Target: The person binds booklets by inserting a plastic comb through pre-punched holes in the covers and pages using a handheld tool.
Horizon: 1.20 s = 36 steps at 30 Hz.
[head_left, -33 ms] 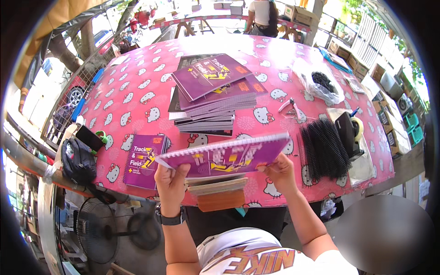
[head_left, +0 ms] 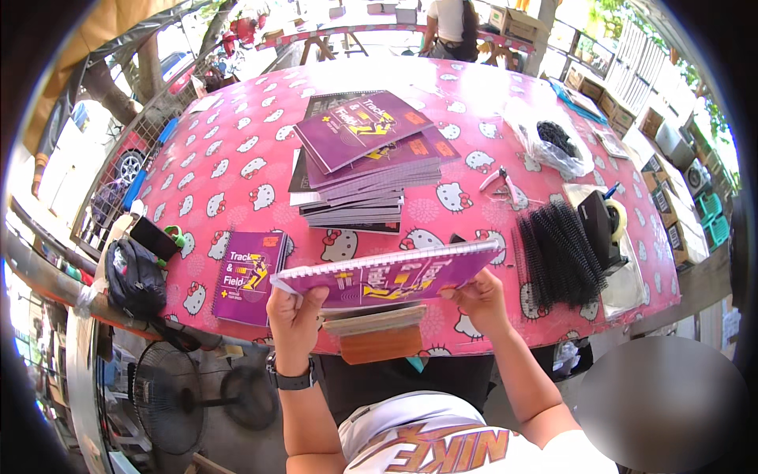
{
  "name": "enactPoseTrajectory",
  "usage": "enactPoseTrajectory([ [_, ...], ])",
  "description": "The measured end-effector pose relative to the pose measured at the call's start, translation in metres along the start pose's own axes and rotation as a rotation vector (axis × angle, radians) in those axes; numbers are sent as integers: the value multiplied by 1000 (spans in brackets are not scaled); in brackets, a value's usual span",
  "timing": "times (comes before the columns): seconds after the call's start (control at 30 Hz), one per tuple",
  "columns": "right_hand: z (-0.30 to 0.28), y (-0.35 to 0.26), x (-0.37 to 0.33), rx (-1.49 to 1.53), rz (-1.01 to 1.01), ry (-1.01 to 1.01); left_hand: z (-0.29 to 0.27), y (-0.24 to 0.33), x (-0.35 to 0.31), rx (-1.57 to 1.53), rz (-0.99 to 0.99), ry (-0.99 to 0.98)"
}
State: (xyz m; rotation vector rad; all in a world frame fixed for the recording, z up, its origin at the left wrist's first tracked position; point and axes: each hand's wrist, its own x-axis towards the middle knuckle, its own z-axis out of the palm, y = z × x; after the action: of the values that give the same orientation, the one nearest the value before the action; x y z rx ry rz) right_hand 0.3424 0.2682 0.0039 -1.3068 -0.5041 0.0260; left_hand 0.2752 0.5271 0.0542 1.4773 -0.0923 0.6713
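Observation:
Before me I hold a purple book (head_left: 395, 278) with yellow and white cover print, tilted, its long toothed edge facing away. Whether rings or bare holes line that edge, I cannot tell. My left hand (head_left: 295, 320) grips its left end, thumb on the cover; my right hand (head_left: 480, 300) pinches its lower right corner. Below the book, at the table's front edge, lies a brown block-like stack (head_left: 381, 345). Left of my left hand lies a small pile of purple spiral notebooks (head_left: 251, 276). Right of my right hand is a bundle of black spiral binding coils (head_left: 559, 257).
A tall stack of purple and black books (head_left: 367, 130) stands mid-table on the pink tablecloth (head_left: 213, 178). Pink-handled pliers (head_left: 505, 189), a plastic bag of black coils (head_left: 558, 142) and a tape dispenser (head_left: 604, 229) lie right. A dark pouch (head_left: 134, 272) sits left. A person (head_left: 454, 30) is far off.
The held book's far edge has dropped slightly toward me, so its cover looks narrower. A small dark thing now shows just beyond that edge. Both hands keep their grip.

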Motion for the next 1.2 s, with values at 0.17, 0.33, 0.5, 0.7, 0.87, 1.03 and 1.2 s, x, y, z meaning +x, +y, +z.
enactPoseTrajectory([
  [0.17,-6,15,-14,-163,121,-69,-7,-5,-13,27,-60,-167],
  [0.33,8,46,-33,-664,83,-246,-16,-58,-43,-110,-299,107],
  [0.5,-13,30,-17,-823,154,-612,-29,-77,-9,-158,-218,8],
  [0.7,-146,36,27,-1501,56,337,0,-59,6,-181,-121,258],
  [0.87,-151,51,22,-1516,248,282,-10,-71,5,-172,-220,280],
  [1.03,-121,19,18,-1005,55,218,18,-21,-10,555,162,375],
  [1.2,-32,-55,10,-470,398,-16,63,-12,-45,964,232,-356],
])
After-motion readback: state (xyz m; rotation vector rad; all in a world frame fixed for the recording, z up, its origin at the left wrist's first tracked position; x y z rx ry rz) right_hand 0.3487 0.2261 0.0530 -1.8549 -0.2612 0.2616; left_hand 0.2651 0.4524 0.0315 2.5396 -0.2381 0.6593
